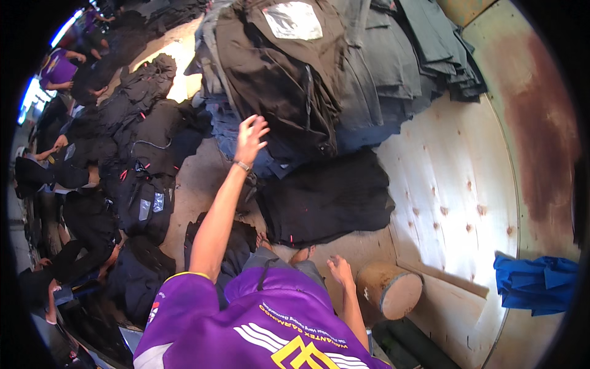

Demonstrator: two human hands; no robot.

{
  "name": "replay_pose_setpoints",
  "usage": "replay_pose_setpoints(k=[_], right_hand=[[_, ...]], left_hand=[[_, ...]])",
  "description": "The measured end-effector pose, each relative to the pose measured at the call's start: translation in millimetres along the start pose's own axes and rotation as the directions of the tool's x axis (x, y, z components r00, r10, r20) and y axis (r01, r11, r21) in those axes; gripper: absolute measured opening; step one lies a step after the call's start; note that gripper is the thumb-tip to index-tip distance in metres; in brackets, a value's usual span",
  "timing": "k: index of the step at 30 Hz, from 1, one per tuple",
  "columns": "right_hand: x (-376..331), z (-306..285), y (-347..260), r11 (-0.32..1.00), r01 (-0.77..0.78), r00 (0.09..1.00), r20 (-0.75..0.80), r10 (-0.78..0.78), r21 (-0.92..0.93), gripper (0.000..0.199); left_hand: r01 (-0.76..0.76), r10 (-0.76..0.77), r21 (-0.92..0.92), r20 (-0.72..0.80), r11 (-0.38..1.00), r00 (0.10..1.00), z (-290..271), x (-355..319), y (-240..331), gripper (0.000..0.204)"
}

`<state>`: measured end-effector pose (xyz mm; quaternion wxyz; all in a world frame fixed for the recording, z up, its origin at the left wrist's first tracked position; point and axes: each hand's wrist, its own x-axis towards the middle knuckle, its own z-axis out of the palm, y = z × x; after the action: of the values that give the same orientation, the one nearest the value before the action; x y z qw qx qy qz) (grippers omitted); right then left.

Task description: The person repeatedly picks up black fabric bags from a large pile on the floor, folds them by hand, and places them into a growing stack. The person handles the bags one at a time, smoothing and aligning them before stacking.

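A tall pile of folded grey and black trousers stands in front of me. On top lies a black pair with a clear plastic packet on it. My left hand is stretched out at the pile's near left edge, fingers apart and holding nothing; I cannot tell whether the fingertips touch the cloth. A lower stack of black garments lies between the pile and my feet. My right hand hangs low beside my body, near a round drum, its fingers loosely apart with nothing in them.
Heaps of black garments cover the left side, with several other people working along them, one in a purple shirt. At the right stand a pale wooden panel and a blue cloth. A dark green object lies behind the drum.
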<state>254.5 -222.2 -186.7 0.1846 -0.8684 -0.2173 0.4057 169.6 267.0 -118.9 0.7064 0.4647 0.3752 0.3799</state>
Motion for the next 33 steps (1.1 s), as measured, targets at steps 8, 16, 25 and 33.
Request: replay_pose_setpoints(k=[8, 16, 25, 33], right_hand=[[5.0, 14.9, -21.5, 1.0, -0.005, 0.996, 0.088, 0.004, 0.009, 0.047], [3.6, 16.2, -18.0, 0.99, 0.071, 0.997, 0.025, -0.075, 0.121, 0.043], [-3.7, 10.1, 1.4, 0.999, 0.033, 0.995, 0.093, -0.032, -0.016, 0.047], [-19.9, -69.8, -131.4, 0.796, 0.6, 0.766, -0.347, -0.542, 0.082, 0.07]], left_hand=[[-0.012, 0.145, 0.814, -0.089, 0.581, 0.985, 79.3, 31.4, 43.5, 0.052], [-0.098, 0.495, 0.685, -0.413, 0.722, 0.765, 25.5, 80.7, 46.0, 0.064], [-0.213, 0.428, 0.617, -0.223, 0.757, 0.876, 35.2, 72.9, 152.4, 0.049], [-0.902, 0.722, 0.345, 0.552, 0.259, 0.418, 137.5, -135.2, 211.0, 0.021]])
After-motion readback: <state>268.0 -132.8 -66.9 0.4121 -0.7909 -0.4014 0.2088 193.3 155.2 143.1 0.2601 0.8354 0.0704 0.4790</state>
